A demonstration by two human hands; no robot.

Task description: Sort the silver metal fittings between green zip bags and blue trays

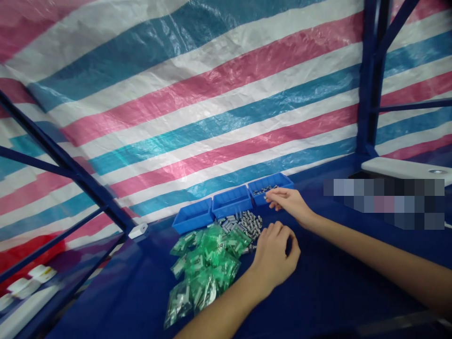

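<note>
My right hand (287, 205) is over the front edge of the right blue bin (261, 198), fingertips pinched together on something too small to make out; small metal parts lie in that bin. Nearer to me, my left hand (275, 252) is curled beside a pile of metal parts (249, 225), its fingertips largely hidden. Left of it lies a heap of green-tinted clear bags (208, 259) with metal pieces inside. The middle blue bin (231, 201) and the left blue bin (193, 216) stand in a row with the right one.
The blue tabletop (335, 278) carries everything. A white object (409, 170) lies at the far right, beside a blurred-out patch. A small white block (138, 230) sits by the left frame bar. White containers (24, 287) stand at the lower left. Striped sheeting (212, 108) hangs behind.
</note>
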